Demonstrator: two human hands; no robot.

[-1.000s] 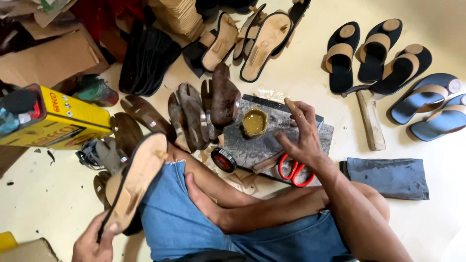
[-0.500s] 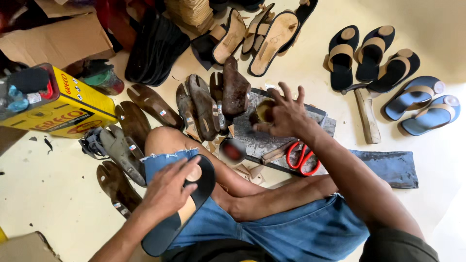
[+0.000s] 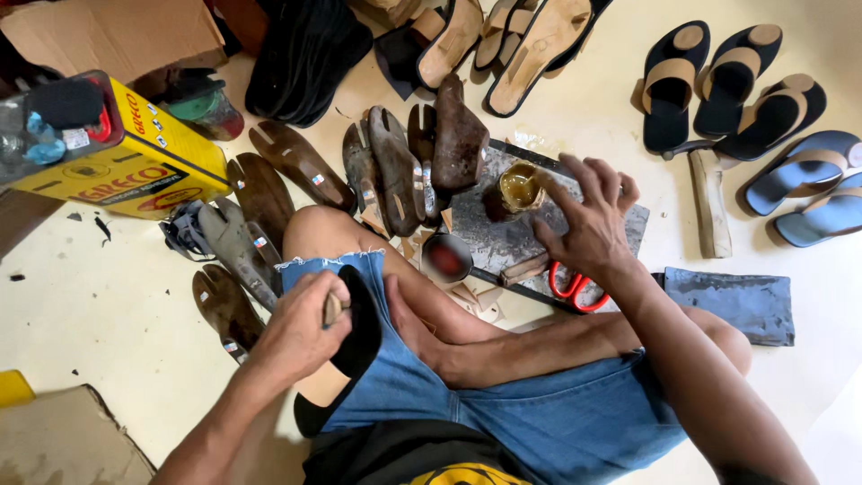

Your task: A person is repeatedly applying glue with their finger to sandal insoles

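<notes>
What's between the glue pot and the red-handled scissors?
In the head view, the right hand covers most of that stretch, over the grey slab; its fingers reach the glue pot, and the red-handled scissors lie just below its wrist.

Yellow tin can [image 3: 135, 162], red-handled scissors [image 3: 575, 286], wooden shoe lasts [image 3: 395, 166], finished sandals [image 3: 736, 85], cardboard [image 3: 117, 31]

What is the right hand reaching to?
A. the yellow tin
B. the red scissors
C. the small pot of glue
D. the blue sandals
C: the right hand hovers with its fingers at the small pot of glue on the grey slab, while the left hand holds a sole.
</notes>
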